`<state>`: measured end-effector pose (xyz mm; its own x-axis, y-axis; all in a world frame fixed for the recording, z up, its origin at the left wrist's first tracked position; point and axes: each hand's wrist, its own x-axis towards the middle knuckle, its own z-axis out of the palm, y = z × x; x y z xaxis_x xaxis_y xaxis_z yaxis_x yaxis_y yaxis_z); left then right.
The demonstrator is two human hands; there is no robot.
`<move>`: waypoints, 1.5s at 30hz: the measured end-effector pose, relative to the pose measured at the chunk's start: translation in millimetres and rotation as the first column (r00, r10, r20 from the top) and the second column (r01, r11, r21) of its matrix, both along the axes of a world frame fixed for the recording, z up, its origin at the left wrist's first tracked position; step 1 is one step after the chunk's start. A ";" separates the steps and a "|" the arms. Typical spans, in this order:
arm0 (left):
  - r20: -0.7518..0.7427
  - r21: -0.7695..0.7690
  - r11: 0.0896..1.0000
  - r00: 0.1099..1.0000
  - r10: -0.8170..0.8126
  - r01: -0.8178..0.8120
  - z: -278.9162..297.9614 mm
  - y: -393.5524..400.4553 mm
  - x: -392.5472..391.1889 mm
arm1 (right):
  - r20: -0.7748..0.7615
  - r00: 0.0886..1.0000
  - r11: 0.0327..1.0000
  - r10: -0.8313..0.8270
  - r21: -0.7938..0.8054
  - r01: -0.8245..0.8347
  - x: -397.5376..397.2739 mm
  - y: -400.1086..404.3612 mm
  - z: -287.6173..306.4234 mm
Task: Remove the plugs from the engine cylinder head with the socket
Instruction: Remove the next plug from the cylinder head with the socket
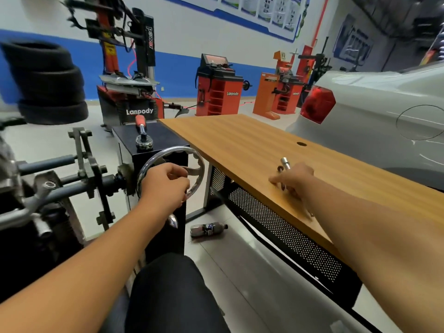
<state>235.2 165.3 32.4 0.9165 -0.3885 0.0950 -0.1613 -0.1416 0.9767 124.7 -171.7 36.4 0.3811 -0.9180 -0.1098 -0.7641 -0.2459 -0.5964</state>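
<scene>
The left hand (165,182) is curled round the rim of the chrome handwheel (170,171) on the black engine stand (153,150), fingers wrapped over the metal. The right hand (294,180) reaches out over the near edge of the wooden desk (252,140), its fingers bent down around small parts lying there; whether it has pinched one or only touches them cannot be told. Poking out just past its knuckles is a bright metal socket (286,162), tilted away from the person, with a small dark ring-shaped piece (280,168) beside it.

On top of the stand, behind the handwheel, lies a ratchet wrench (143,135) with a red handle, apart from both hands. To the left, the stand's clamp arms (89,169) carry the engine assembly (36,200), mostly cut off by the frame edge, so the cylinder head's plugs cannot be made out.

Judging from this, the work looks early or between plugs: socket and ratchet are separate and neither is on the engine. The socket is yet to be picked up, joined to the ratchet and set on a plug. A plastic bottle (207,230) lies on the floor under the desk, and a white car (374,104) stands beyond.
</scene>
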 end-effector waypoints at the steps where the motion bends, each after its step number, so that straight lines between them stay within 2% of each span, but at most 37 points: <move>1: 0.009 -0.006 1.000 1.000 0.012 -0.012 -0.6 5.5 0.3 | -0.051 0.999 0.999 0.012 -0.048 -0.014 6.2 4.7 -0.5; 3: 0.014 -0.034 0.999 0.999 0.039 -0.039 -0.8 14.6 3.2 | -0.073 0.997 0.999 -0.002 -0.052 -0.002 11.1 6.7 1.0; 7: 0.027 -0.092 0.994 0.998 0.056 -0.053 0.8 31.1 9.7 | 0.008 0.997 0.996 -0.080 -0.026 0.080 3.4 6.5 4.6; 11: 0.104 -0.112 0.991 0.991 0.088 -0.077 8.0 46.5 18.4 | 0.168 0.969 0.983 -0.182 0.061 0.174 -0.1 3.7 11.7; 16: 0.131 -0.236 0.962 0.977 0.169 -0.134 22.6 66.8 32.6 | 0.362 0.905 0.974 -0.222 0.130 0.187 7.6 9.7 45.2; 20: 0.188 -0.239 0.962 0.966 0.178 -0.131 25.7 88.5 32.8 | 0.449 0.878 0.980 -0.166 0.175 0.095 32.9 36.4 75.3; 24: 0.222 -0.207 0.969 0.958 0.181 -0.135 28.5 108.6 32.9 | 0.641 0.766 0.960 -0.038 0.236 -0.149 80.4 108.2 112.0; 27: 0.231 -0.228 0.960 0.949 0.214 -0.161 40.3 125.6 32.8 | 0.763 0.628 0.847 0.151 0.228 -0.481 107.8 186.9 137.1; 30: 0.264 -0.231 0.959 0.938 0.225 -0.165 62.2 155.7 36.4 | 0.854 0.430 0.629 0.293 0.167 -0.759 127.5 275.5 157.0; 33: 0.374 -0.082 0.994 0.923 0.092 -0.066 84.7 189.5 39.9 | 0.911 0.208 0.446 0.356 0.030 -0.895 135.9 364.5 171.2; 35: 0.433 -0.009 0.996 0.898 0.081 -0.086 96.7 210.3 44.3 | 0.872 0.112 0.365 0.477 -0.080 -0.927 138.6 415.1 178.2; 38: 0.446 -0.050 0.983 0.877 0.181 -0.178 114.4 245.1 51.6 | 0.807 0.019 0.302 0.590 -0.200 -0.932 143.0 469.4 186.5; 41: 0.542 0.043 0.981 0.829 0.137 -0.190 122.8 275.2 57.1 | 0.679 -0.049 0.235 0.732 -0.320 -0.918 149.4 497.8 197.8; 45: 0.590 0.167 0.956 0.802 0.098 -0.240 130.3 300.9 73.1 | 0.538 -0.032 0.166 0.843 -0.315 -0.935 170.2 502.8 208.3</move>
<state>308.3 466.2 162.7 0.7758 -0.3077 0.5509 -0.6303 -0.4199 0.6530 294.9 331.1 244.7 0.8847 0.2254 0.4080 0.4654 -0.3788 -0.7999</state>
